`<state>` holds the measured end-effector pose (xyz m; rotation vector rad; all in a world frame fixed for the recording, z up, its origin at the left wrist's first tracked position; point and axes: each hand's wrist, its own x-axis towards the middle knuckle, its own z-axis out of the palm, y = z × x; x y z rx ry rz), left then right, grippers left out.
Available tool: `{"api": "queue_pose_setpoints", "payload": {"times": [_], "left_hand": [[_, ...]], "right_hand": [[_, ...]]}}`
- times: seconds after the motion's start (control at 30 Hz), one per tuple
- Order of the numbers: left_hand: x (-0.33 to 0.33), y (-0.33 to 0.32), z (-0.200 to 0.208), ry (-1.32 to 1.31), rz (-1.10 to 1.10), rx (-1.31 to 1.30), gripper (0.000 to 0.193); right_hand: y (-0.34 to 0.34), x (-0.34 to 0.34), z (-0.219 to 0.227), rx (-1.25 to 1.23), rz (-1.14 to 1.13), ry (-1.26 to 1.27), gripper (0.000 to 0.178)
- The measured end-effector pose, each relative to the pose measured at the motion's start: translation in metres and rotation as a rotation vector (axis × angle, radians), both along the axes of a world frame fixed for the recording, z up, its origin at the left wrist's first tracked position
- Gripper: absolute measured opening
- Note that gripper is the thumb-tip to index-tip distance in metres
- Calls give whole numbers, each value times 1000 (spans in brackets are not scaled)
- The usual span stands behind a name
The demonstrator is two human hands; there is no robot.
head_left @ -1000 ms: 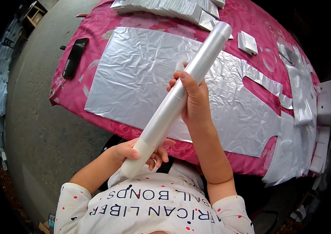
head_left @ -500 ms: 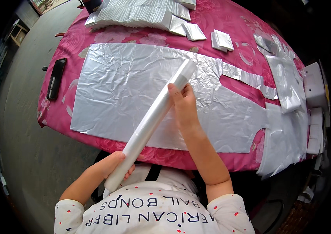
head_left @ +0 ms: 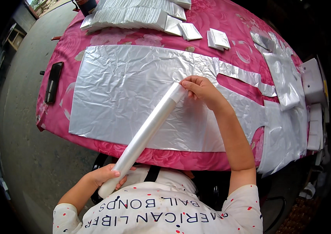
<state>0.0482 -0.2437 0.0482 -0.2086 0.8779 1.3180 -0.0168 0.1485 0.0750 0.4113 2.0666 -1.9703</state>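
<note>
Plastic film roll (head_left: 144,132): long, slim, glossy translucent white, slanting up and right over the near edge of the worktop (head_left: 169,158).
Left hand (head_left: 109,176): clamped round the roll's lower end.
Right hand (head_left: 201,90): thumb and fingertips together, pinching its upper end.
Silvery vest bag (head_left: 107,89): wrinkled, spread flat beneath, handles rightward.
Worktop cover: pink floral cloth; folded packets (head_left: 130,18) farther back, black phone (head_left: 53,82) left.
Floor (head_left: 25,128): grey.

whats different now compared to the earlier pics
The right hand has shifted its grip from partway along the plastic roll to its far end, which has come back toward the white shirt. The left hand still holds the near end; silver sheet and phone stayed put.
</note>
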Motion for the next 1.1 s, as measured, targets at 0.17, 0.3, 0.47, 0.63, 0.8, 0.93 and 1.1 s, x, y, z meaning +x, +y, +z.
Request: {"api": "queue_pose_setpoints", "payload": {"times": [0.17,0.3,0.47,0.63,0.8,0.93,1.1], "left_hand": [[-1,0,2,22,-6,-7,80],[-1,-3,0,30,-1,11,78],[-9,-15,4,-2,-53,-63,72],[-8,-52,-1,111,-234,-90,54],[-32,-55,9,398,-635,-106,50],[-69,16,51,909,-883,-122,45],[-100,110,74,1693,-852,-40,41]], "right_hand": [[-8,-1,3,25,179,-40,16],[-7,3,3,80,170,-10,15],[51,4,-16,258,-155,122,14],[149,25,-21,587,-465,220,18],[168,41,-21,586,-473,247,17],[124,21,-21,500,-340,269,17],[81,-8,-24,426,-167,259,17]]}}
